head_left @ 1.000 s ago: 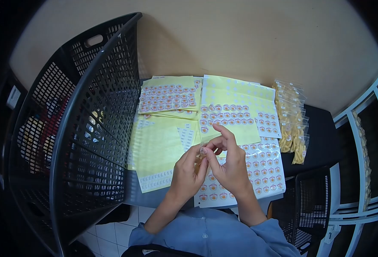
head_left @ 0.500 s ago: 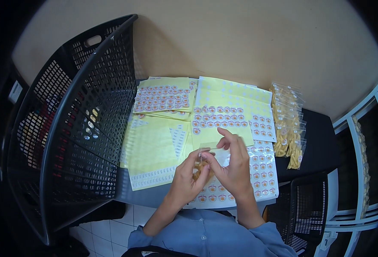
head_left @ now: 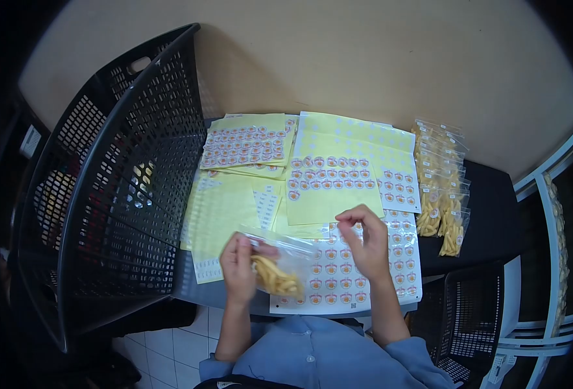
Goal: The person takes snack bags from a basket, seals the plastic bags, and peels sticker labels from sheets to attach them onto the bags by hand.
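My left hand (head_left: 238,262) is closed on the left edge of a clear plastic zip bag (head_left: 296,254). Yellow stick-shaped snack pieces (head_left: 275,277) fill its lower part, and the bag hangs tilted and slightly blurred. To its right, my right hand (head_left: 369,243) hovers over the sticker sheets, fingers loosely bent and thumb near the index finger, with nothing visible in it. Just beyond that hand lies a yellow backing sheet (head_left: 332,206) with rows of round orange-and-pink stickers. Under both hands is a white sheet (head_left: 400,259) of similar round stickers.
A large black perforated basket (head_left: 127,168) stands at the left. More sticker sheets (head_left: 244,146) and yellow backing sheets (head_left: 225,207) overlap on the table. Filled snack bags (head_left: 442,188) line the right side. A smaller black crate (head_left: 471,311) and white metal rack (head_left: 539,347) stand lower right.
My hands have separated. My left hand has moved left with the snack bag, now fully visible. My right hand has let go of the bag and shifted slightly right.
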{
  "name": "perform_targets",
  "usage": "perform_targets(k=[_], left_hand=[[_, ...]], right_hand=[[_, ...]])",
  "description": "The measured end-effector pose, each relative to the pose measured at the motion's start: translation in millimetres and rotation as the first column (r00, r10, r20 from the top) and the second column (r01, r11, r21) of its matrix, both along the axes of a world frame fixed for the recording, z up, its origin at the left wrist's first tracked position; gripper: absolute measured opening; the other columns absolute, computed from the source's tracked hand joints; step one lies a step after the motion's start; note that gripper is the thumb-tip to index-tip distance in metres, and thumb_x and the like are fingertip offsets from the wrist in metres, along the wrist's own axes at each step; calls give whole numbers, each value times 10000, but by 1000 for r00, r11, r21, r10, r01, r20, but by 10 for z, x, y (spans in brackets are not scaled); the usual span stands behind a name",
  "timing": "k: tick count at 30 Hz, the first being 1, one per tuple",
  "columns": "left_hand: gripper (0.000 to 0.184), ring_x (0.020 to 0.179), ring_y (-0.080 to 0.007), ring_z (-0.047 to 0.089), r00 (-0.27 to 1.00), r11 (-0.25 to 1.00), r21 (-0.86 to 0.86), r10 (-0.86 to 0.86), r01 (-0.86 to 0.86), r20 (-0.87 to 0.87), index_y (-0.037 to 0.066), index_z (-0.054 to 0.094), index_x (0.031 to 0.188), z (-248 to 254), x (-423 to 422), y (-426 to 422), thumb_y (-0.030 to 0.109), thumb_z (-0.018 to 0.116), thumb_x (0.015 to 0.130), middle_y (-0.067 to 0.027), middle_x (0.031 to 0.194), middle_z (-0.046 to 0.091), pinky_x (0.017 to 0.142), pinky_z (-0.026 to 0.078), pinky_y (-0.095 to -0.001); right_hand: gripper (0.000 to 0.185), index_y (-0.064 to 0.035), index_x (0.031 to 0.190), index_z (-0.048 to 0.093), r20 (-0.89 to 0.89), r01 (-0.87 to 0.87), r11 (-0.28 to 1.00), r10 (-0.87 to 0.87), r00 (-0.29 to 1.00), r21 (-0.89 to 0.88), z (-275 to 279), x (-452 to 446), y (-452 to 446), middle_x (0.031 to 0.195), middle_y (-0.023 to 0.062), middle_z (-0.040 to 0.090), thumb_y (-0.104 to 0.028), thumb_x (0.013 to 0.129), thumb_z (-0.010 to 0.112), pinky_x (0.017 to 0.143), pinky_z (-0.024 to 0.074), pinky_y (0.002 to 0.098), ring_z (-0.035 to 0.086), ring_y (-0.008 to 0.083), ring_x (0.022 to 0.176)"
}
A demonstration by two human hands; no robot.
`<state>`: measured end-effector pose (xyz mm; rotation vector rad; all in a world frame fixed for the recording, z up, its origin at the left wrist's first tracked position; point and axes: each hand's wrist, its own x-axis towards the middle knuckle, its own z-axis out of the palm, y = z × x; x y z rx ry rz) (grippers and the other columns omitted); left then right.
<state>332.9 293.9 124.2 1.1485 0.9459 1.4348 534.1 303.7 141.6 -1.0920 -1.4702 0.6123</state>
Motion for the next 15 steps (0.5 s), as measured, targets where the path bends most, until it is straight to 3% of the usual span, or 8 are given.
perform_targets(k=[2,4,5,6,7,8,10,15], left_hand=[[270,562,-103,538,996,999,-44,3,2,94,5,484,856,-50,-113,105,223,334,910,-38,684,579,521,455,-232],[227,611,-104,528,928,950,-311,104,14,357,42,466,836,-55,-166,267,216,338,907,-24,720,541,492,450,-223],[227,611,-104,528,928,950,-312,105,13,358,42,466,836,-147,-233,398,216,338,907,-24,720,541,492,450,-223],[196,650,-108,519,739,901,-253,-102,353,666,53,459,816,-309,-314,564,199,355,897,-24,740,515,482,446,-219],[168,689,-112,509,410,775,-79,-243,627,879,64,453,796,-420,-354,722,181,373,887,-24,760,490,472,443,-215],[168,689,-112,509,406,775,-75,-245,628,880,64,453,796,-447,-333,866,181,373,887,-24,760,490,472,443,-215],[124,722,-131,494,163,615,2,-212,788,964,70,450,777,-468,-254,1131,154,408,859,-36,761,467,454,441,-219],[142,781,-182,496,410,657,-251,-98,711,907,58,444,703,-632,-193,1452,123,446,829,-66,859,481,566,480,-283]], right_hand=[[172,-23,776,581,-90,13,997,-20,996,-71,-193,11,210,657,43,551,-162,704,651,564,384,278,514,155,594],[195,-6,661,571,63,76,976,-64,996,-203,-311,-88,422,592,63,527,-177,742,619,533,394,262,512,168,545],[195,-6,661,571,65,75,976,-63,996,-203,-340,-134,525,592,63,527,-177,742,619,533,394,262,512,168,545],[172,-16,700,581,225,77,964,-18,974,-256,-359,-181,621,637,71,537,-180,735,621,549,401,273,521,179,581],[160,-27,738,592,377,88,948,36,925,-306,-393,-230,694,682,79,546,-184,728,624,565,408,285,529,190,618],[160,-27,738,592,381,89,948,35,924,-304,-466,-284,756,682,79,546,-184,728,624,565,408,285,529,190,618],[210,-39,845,590,530,117,991,-65,846,-66,-579,-380,850,835,92,539,-201,716,625,656,409,343,520,214,748],[406,-36,1062,496,703,127,991,-112,702,32,-691,-429,915,1085,128,476,-207,715,617,861,339,400,445,263,1018]])
